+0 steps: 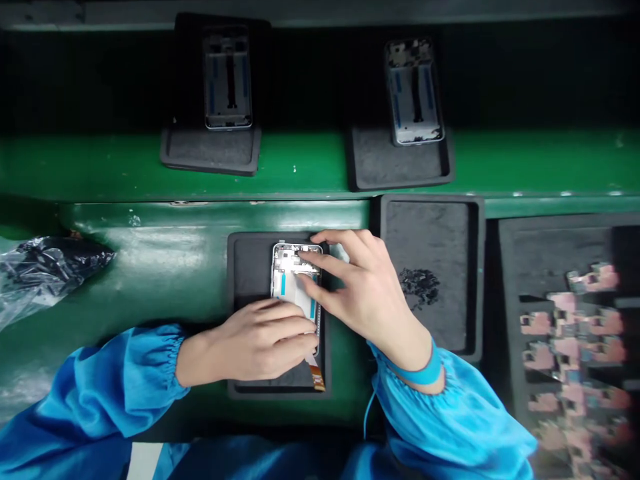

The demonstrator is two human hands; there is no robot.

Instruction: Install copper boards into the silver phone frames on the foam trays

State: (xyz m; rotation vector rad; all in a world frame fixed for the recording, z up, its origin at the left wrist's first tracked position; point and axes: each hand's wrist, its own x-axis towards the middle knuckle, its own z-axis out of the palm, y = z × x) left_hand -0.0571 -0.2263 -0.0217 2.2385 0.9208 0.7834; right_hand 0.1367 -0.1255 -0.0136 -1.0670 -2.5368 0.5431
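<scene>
An opened phone [295, 290] with a silver inner frame and blue strips lies in a black foam tray [245, 267]. My left hand [257, 340] rests across its lower half, fingers together and curled over the right edge. My right hand [357, 280] reaches in from the right. Its thumb and index finger are bent toward the metal parts at the phone's upper end, and the middle finger is by the top right corner. Any small part between those fingertips cannot be made out. An orange-brown flex cable [317, 377] sticks out below the phone.
Two more opened phones [228, 80] [415, 93] sit on black trays along the shadowed green shelf. Another black tray [430, 220] stands right of my work. Pinkish circuit boards [567, 353] fill a rack at far right. A crumpled plastic bag [45, 273] lies at left.
</scene>
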